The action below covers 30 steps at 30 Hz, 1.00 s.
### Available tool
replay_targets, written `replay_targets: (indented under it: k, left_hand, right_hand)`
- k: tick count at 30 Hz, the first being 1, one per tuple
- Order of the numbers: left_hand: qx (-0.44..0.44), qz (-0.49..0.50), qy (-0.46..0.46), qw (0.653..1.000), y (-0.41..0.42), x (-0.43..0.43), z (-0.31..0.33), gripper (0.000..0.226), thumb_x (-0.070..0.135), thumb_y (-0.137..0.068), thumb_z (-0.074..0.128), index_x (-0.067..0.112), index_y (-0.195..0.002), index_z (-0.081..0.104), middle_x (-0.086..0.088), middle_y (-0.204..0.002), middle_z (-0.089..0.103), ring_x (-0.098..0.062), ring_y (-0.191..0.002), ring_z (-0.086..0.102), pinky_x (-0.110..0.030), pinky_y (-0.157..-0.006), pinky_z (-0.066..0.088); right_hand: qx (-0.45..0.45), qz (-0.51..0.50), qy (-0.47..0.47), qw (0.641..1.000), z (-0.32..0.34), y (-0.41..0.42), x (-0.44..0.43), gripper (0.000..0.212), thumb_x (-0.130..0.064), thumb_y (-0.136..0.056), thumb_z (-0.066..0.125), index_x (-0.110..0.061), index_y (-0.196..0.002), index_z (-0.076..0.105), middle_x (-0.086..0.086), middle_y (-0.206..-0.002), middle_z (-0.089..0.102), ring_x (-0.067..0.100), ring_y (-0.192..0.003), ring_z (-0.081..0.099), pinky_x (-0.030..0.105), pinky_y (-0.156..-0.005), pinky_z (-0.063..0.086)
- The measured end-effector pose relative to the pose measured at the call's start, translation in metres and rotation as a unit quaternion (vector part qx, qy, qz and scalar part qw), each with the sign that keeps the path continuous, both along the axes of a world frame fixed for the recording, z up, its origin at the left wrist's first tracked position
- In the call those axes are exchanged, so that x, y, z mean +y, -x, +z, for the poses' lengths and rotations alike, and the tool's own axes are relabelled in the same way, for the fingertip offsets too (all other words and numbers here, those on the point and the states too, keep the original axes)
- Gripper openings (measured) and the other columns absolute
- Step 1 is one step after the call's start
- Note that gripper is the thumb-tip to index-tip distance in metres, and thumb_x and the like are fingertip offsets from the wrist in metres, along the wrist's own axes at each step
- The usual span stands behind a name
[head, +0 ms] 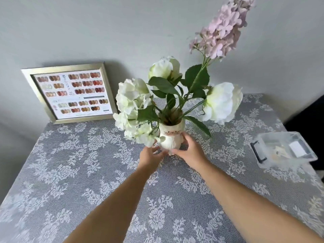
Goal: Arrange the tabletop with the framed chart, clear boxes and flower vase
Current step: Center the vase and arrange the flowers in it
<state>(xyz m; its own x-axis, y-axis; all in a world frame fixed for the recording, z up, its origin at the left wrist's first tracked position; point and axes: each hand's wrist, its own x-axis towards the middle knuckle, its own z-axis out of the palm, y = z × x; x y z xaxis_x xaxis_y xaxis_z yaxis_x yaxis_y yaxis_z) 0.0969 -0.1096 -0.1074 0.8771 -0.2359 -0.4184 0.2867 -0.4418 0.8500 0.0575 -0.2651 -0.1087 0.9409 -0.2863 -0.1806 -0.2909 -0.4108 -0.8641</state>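
White cat-faced flower vase upright mid-table, framed chart behind-left.

We count one framed chart, one vase, three white flowers and one pink flower spike, one clear box, one lace tablecloth, and our two hands.

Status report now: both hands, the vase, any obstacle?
Left hand and right hand cupping the cat-face vase, upright on the lace tablecloth. Framed chart leaning at wall. Clear box far right. No obstacle.
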Motion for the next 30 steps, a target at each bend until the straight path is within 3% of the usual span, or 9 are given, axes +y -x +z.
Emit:
replay_targets:
  k: [3, 6, 14, 21, 25, 30]
  left_hand:
    - [-0.005, 0.011, 0.029, 0.999, -0.002, -0.001, 0.003, 0.069, 0.017, -0.075, 0.073, 0.010, -0.136, 0.042, 0.000, -0.114, 0.064, -0.012, -0.090, 0.059, -0.032, -0.087, 0.050]
    - [-0.026, 0.016, 0.037, 0.999, -0.006, -0.003, 0.006, 0.076, 0.016, -0.072, 0.077, 0.014, -0.138, 0.040, -0.004, -0.130, 0.058, -0.018, -0.109, 0.059, -0.044, -0.095, 0.050]
    - [-0.050, 0.015, 0.072, 0.996, -0.039, -0.011, 0.011, 0.070, 0.012, -0.071, 0.077, 0.020, -0.133, 0.046, 0.002, -0.126, 0.060, -0.018, -0.110, 0.059, -0.044, -0.093, 0.051]
    - [-0.050, 0.019, 0.081, 0.995, -0.088, -0.016, 0.010, 0.073, 0.010, -0.072, 0.075, 0.023, -0.136, 0.042, 0.003, -0.131, 0.057, -0.014, -0.110, 0.058, -0.032, -0.089, 0.052]
    - [-0.045, 0.022, 0.063, 0.997, -0.108, -0.021, 0.008, 0.073, 0.016, -0.072, 0.075, 0.019, -0.137, 0.041, -0.002, -0.130, 0.057, -0.018, -0.111, 0.058, -0.043, -0.094, 0.051]
    - [-0.037, 0.014, 0.050, 0.998, -0.126, -0.028, 0.003, 0.061, 0.018, -0.074, 0.073, 0.012, -0.129, 0.047, -0.003, -0.130, 0.057, -0.018, -0.111, 0.058, -0.045, -0.095, 0.050]
  right_hand:
    - [0.000, -0.003, -0.005, 1.000, -0.003, -0.003, -0.001, 0.074, -0.030, -0.067, 0.079, -0.033, -0.131, 0.043, -0.012, -0.121, 0.058, 0.005, -0.105, 0.050, 0.011, -0.075, 0.034]
    - [0.001, -0.006, -0.002, 1.000, -0.004, -0.005, -0.003, 0.074, -0.026, -0.069, 0.079, -0.031, -0.133, 0.041, -0.009, -0.124, 0.057, 0.006, -0.105, 0.049, 0.012, -0.077, 0.036]
    - [-0.016, 0.005, 0.001, 1.000, 0.005, -0.036, -0.015, 0.076, -0.024, -0.071, 0.078, -0.030, -0.136, 0.038, -0.007, -0.124, 0.057, 0.003, -0.098, 0.051, 0.003, -0.065, 0.032]
    - [-0.023, 0.011, 0.008, 1.000, 0.007, -0.088, -0.019, 0.075, -0.024, -0.071, 0.078, -0.032, -0.134, 0.040, -0.004, -0.126, 0.058, 0.007, -0.098, 0.054, 0.012, -0.069, 0.041]
    - [-0.038, -0.001, 0.013, 0.999, 0.005, -0.108, -0.022, 0.075, -0.030, -0.068, 0.079, -0.029, -0.133, 0.042, -0.010, -0.118, 0.057, 0.005, -0.098, 0.049, 0.013, -0.071, 0.036]
    - [-0.041, -0.012, 0.011, 0.999, 0.002, -0.122, -0.026, 0.074, -0.030, -0.067, 0.080, -0.027, -0.131, 0.044, -0.017, -0.108, 0.052, 0.005, -0.098, 0.048, 0.008, -0.067, 0.031]
